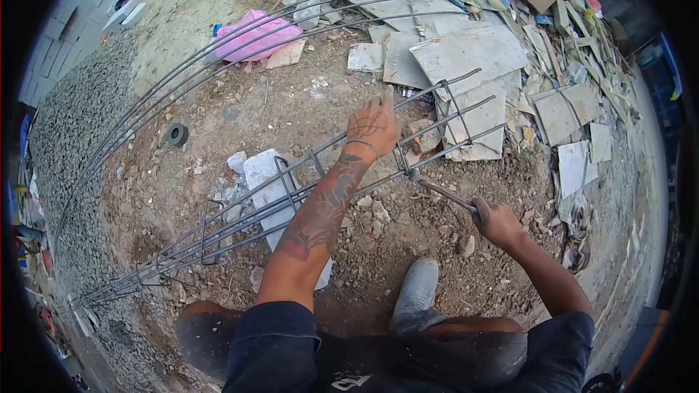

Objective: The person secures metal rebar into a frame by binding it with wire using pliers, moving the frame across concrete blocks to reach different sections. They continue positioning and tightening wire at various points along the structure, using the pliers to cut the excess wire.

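Note:
A long rebar cage slants across the dirt, its bars tied with square stirrups. My left hand lies over the far bar near a stirrup, back of the hand upward. One finger points outward, and the others curl down round the bar. My right hand is closed round the handles of a pair of tie-wire pincers. The jaws of the pincers meet the near bar where a stirrup crosses it. The wire at that joint is too small to make out.
Several loose long bars curve behind the cage. A pale block lies under it. Broken boards and rubble fill the far right. A pink plastic bag, a black ring and gravel are to the left. My boot stands near the cage.

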A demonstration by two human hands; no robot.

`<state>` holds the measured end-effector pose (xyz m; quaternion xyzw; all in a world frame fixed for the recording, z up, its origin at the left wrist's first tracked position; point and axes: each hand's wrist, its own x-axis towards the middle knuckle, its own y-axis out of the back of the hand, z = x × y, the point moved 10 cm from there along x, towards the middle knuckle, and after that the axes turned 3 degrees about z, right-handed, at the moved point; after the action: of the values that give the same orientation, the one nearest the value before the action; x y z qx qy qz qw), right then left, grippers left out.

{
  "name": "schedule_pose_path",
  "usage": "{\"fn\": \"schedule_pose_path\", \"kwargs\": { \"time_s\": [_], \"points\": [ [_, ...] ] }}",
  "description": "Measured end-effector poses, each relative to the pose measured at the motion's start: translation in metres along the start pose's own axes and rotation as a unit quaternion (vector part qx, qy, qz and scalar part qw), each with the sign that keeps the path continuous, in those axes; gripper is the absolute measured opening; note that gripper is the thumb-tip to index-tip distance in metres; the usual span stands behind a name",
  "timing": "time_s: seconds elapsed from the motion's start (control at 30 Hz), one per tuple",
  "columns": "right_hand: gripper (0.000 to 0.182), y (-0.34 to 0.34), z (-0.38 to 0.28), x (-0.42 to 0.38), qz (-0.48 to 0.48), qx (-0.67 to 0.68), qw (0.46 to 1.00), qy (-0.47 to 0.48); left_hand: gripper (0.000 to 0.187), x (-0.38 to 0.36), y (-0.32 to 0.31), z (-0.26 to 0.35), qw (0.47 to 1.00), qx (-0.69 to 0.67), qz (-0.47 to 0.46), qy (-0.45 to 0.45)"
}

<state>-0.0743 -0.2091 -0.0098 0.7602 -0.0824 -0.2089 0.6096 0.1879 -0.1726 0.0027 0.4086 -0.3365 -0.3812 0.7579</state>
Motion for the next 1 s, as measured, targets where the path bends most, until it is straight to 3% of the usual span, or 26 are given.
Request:
{"fn": "schedule_pose_path", "kwargs": {
  "time_s": [0.07, 0.13, 0.2, 0.27, 0.3, 0.37, 0.43, 0.5, 0.53, 0.57, 0.6, 0.63, 0.67, 0.7, 0.77, 0.8, 0.87, 0.9, 0.97, 1.0],
  "points": [
    [0.02, 0.013, -0.006, -0.005, 0.025, -0.011, 1.0, 0.011, 0.067, -0.022, 0.061, 0.054, 0.952, 0.125, 0.26, -0.102],
    [0.019, 0.023, -0.015, -0.011, 0.014, -0.064, 0.998, -0.01, 0.069, -0.047, 0.074, 0.129, 0.955, -0.128, 0.136, -0.232],
    [0.019, 0.02, -0.021, -0.018, -0.003, -0.09, 0.996, -0.027, 0.062, -0.081, 0.006, 0.193, 0.918, -0.138, -0.13, -0.35],
    [0.018, 0.034, -0.038, -0.023, 0.021, -0.105, 0.994, -0.036, 0.039, -0.096, -0.08, 0.188, 0.888, 0.023, -0.328, -0.32],
    [0.018, 0.034, -0.043, -0.026, 0.02, -0.111, 0.993, -0.045, 0.039, -0.101, -0.087, 0.186, 0.887, 0.018, -0.325, -0.329],
    [0.024, 0.036, -0.05, -0.036, 0.059, -0.107, 0.987, -0.102, 0.021, -0.102, -0.054, 0.188, 0.914, -0.089, -0.127, -0.375],
    [0.03, 0.055, -0.077, -0.044, 0.047, -0.072, 0.985, -0.149, 0.011, -0.117, -0.043, 0.18, 0.901, -0.118, -0.105, -0.404],
    [0.036, 0.05, -0.088, -0.045, -0.029, 0.104, 0.979, -0.171, 0.01, -0.13, -0.007, 0.174, 0.86, -0.217, 0.037, -0.46],
    [0.03, 0.036, -0.089, -0.048, -0.115, 0.249, 0.935, -0.224, 0.013, -0.134, 0.008, 0.169, 0.84, -0.262, 0.09, -0.466],
    [0.03, 0.033, -0.088, -0.05, -0.116, 0.248, 0.933, -0.234, 0.013, -0.136, 0.01, 0.167, 0.836, -0.271, 0.088, -0.468],
    [0.028, 0.011, -0.088, -0.059, -0.142, 0.44, 0.833, -0.304, 0.013, -0.135, 0.014, 0.166, 0.831, -0.275, 0.093, -0.474],
    [0.026, -0.008, -0.096, -0.067, -0.156, 0.61, 0.691, -0.356, 0.013, -0.137, 0.018, 0.165, 0.826, -0.278, 0.099, -0.48],
    [0.025, -0.019, -0.11, -0.069, -0.16, 0.749, 0.515, -0.386, 0.013, -0.141, 0.021, 0.162, 0.82, -0.27, 0.11, -0.493],
    [0.025, -0.021, -0.113, -0.067, -0.157, 0.746, 0.517, -0.389, 0.013, -0.142, 0.023, 0.16, 0.818, -0.274, 0.113, -0.493],
    [0.023, -0.01, -0.091, -0.063, -0.152, 0.425, 0.805, -0.386, 0.011, -0.144, 0.018, 0.16, 0.833, -0.244, 0.102, -0.487],
    [0.023, -0.011, -0.091, -0.062, -0.152, 0.418, 0.806, -0.391, 0.011, -0.142, 0.021, 0.163, 0.831, -0.25, 0.107, -0.486],
    [0.023, 0.011, -0.08, -0.056, -0.084, 0.116, 0.92, -0.365, 0.011, -0.143, -0.012, 0.182, 0.86, -0.127, -0.024, -0.493],
    [0.023, 0.026, -0.08, -0.049, -0.047, -0.045, 0.942, -0.33, 0.011, -0.14, -0.009, 0.185, 0.86, -0.131, -0.02, -0.492],
    [0.024, 0.033, -0.083, -0.047, -0.043, -0.07, 0.944, -0.319, 0.012, -0.134, -0.023, 0.185, 0.864, -0.135, -0.13, -0.467],
    [0.022, 0.045, -0.098, -0.043, -0.037, -0.087, 0.953, -0.286, 0.016, -0.134, -0.014, 0.182, 0.868, -0.153, -0.061, -0.468]
  ]
}}
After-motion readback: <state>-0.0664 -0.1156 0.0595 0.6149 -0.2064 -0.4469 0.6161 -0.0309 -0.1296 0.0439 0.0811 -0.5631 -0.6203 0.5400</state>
